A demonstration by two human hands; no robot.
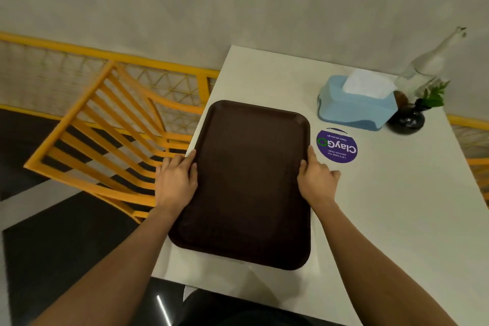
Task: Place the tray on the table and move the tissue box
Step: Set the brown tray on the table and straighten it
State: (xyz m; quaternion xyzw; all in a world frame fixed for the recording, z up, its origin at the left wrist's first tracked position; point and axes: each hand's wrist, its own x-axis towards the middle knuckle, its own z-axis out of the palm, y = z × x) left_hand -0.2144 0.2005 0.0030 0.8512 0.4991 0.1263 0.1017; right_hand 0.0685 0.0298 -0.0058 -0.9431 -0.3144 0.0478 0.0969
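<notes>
A dark brown tray (246,182) lies flat over the left part of the white table (383,206), its left rim near the table's left edge. My left hand (176,180) grips the tray's left rim and my right hand (317,181) grips its right rim, thumbs on top. A light blue tissue box (354,106) with a white tissue sticking out stands at the far right of the table, beyond the tray and apart from it.
A round purple sticker (337,145) lies between tray and tissue box. A small black vase with green leaves (407,118) and a clear glass bottle (426,66) stand right of the box. A yellow chair (105,140) sits left of the table, before a yellow railing (79,51).
</notes>
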